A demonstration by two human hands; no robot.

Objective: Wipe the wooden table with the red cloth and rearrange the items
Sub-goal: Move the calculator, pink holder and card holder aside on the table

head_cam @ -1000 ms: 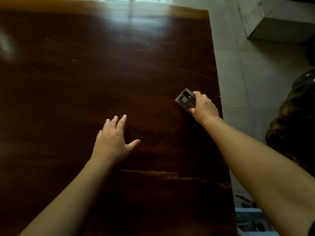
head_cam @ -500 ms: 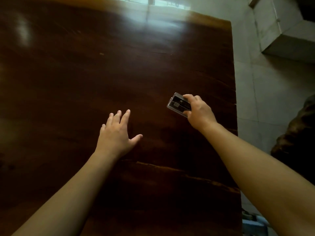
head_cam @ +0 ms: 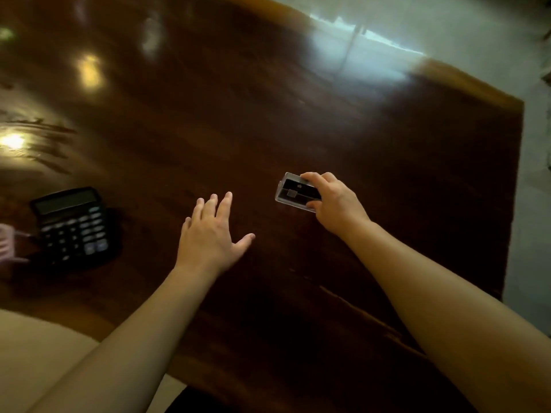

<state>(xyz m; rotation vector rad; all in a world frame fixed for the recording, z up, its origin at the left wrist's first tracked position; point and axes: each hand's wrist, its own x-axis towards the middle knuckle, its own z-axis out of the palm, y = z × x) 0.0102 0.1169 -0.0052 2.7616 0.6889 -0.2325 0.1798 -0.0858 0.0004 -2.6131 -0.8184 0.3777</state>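
Observation:
A dark, glossy wooden table (head_cam: pixel 298 120) fills most of the view. My right hand (head_cam: pixel 334 204) grips a small clear plastic case with a dark insert (head_cam: pixel 293 193), held just above the table right of centre. My left hand (head_cam: pixel 210 234) hovers flat over the wood with its fingers spread, holding nothing, a short way left of the case. A black calculator (head_cam: pixel 73 225) lies on the table at the left. No red cloth is in view.
A pale pinkish object (head_cam: pixel 6 242), blurred and cut off, sits at the left edge beside the calculator. The table's right edge (head_cam: pixel 512 204) borders a light tiled floor (head_cam: pixel 533 234). A pale surface (head_cam: pixel 35 353) shows at the lower left.
My right hand has carried the small case leftward over the table. The view has swung left, bringing the calculator into sight. My left hand keeps its spread pose.

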